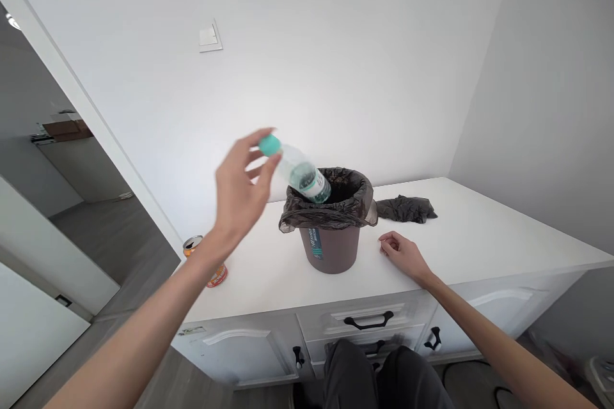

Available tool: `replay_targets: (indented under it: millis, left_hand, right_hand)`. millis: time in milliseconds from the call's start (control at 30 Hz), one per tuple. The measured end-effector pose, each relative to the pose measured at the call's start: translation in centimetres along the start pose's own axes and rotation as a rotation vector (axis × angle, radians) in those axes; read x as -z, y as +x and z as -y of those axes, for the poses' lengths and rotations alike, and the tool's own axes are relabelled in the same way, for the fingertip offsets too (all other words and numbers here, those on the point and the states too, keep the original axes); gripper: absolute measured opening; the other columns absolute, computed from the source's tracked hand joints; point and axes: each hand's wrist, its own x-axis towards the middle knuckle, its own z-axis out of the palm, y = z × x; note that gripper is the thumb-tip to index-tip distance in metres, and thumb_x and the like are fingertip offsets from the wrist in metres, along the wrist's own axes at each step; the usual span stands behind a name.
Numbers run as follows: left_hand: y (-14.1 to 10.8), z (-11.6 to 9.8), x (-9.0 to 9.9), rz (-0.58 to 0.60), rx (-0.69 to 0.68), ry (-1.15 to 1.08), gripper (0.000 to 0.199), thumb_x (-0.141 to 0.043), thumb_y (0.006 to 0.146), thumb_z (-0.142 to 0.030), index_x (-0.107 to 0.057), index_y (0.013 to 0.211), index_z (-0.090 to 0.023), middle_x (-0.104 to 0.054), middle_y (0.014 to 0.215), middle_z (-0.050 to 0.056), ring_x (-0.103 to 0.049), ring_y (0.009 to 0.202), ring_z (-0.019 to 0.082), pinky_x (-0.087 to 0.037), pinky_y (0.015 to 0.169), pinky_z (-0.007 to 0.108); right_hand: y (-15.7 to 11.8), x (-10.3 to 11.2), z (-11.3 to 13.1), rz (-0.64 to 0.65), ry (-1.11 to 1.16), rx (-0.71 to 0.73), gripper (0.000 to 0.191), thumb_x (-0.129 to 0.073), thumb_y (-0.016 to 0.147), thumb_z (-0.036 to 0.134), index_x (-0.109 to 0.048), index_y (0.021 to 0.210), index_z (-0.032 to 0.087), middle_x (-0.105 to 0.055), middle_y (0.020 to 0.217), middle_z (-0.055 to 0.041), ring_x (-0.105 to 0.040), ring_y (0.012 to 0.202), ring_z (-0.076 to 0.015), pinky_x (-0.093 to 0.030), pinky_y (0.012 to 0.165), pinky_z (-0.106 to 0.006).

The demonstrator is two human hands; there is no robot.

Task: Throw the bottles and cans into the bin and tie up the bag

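Observation:
A clear plastic bottle (307,180) with a green cap slants down to the right, its base at the mouth of a brown bin (330,249). My left hand (244,182) pinches it by the cap. The bin stands on a white cabinet top and is lined with a black bag (330,214) folded over the rim. To the bin's right, my right hand (403,254) rests on the cabinet top with its fingers curled; nothing shows in them. What lies inside the bin is hidden.
An orange can (218,276) stands on the cabinet top (268,287) at the left, partly behind my left forearm. A crumpled black bag (407,209) lies right of the bin. Behind rises a white wall with a switch (209,36). Drawers with black handles (368,321) are below.

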Motion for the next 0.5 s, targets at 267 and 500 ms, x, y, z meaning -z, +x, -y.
replay_targets:
  millis: [267, 500]
  left_hand:
    - [-2.6, 2.3, -9.0, 0.377, -0.002, -0.079, 0.033, -0.053, 0.103, -0.039, -0.061, 0.132, -0.026, -0.069, 0.131, 0.006, -0.067, 0.12, 0.021, -0.058, 0.104, 0.039]
    - [-4.3, 6.4, -1.2, 0.375, 0.154, 0.29, 0.047, -0.043, 0.104, -0.051, -0.055, 0.144, -0.03, -0.063, 0.144, 0.006, -0.062, 0.123, 0.027, -0.057, 0.094, 0.039]
  right_hand:
    - [0.5, 0.2, 0.4, -0.004, 0.039, 0.016, 0.021, -0.052, 0.086, 0.037, -0.064, 0.098, 0.025, -0.075, 0.079, -0.0002, -0.069, 0.075, -0.0209, -0.049, 0.075, -0.033]
    - [0.5, 0.5, 2.4, 0.026, 0.039, 0.023, 0.021, -0.051, 0.085, 0.038, -0.063, 0.096, 0.025, -0.075, 0.079, -0.0013, -0.067, 0.074, -0.0213, -0.047, 0.072, -0.033]
